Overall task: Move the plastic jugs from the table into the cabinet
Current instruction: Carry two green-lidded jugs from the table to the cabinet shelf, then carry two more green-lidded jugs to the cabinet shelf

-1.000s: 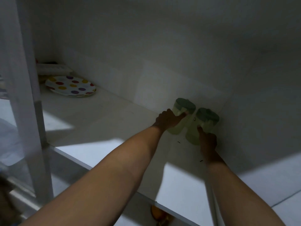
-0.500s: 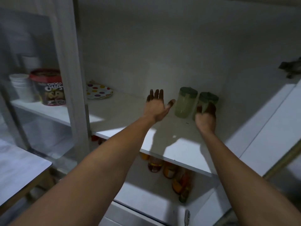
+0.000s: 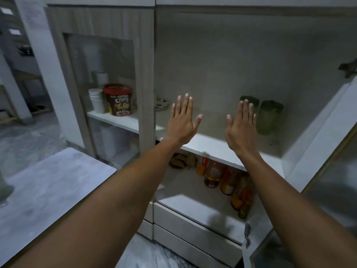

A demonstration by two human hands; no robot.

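Observation:
Two pale green plastic jugs with dark green lids stand side by side at the back right of the cabinet shelf (image 3: 212,146). The right jug (image 3: 269,117) is in full view. My right hand (image 3: 241,126) hides most of the left jug (image 3: 251,100). Both hands are raised in front of the open cabinet, palms forward, fingers spread, holding nothing. My left hand (image 3: 183,120) is well left of the jugs. A grey table (image 3: 48,182) lies at the lower left.
A dotted plate (image 3: 162,104) lies at the shelf's left. Behind the glass door stand a Choco Chips tub (image 3: 118,99) and stacked white cups (image 3: 96,100). Bottles of oil (image 3: 214,175) fill the lower shelf. The open door (image 3: 318,144) is at the right.
Both hands let go of the jugs and pulled back out of the cabinet, fingers spreading. The view backed away, showing the whole cabinet and the table.

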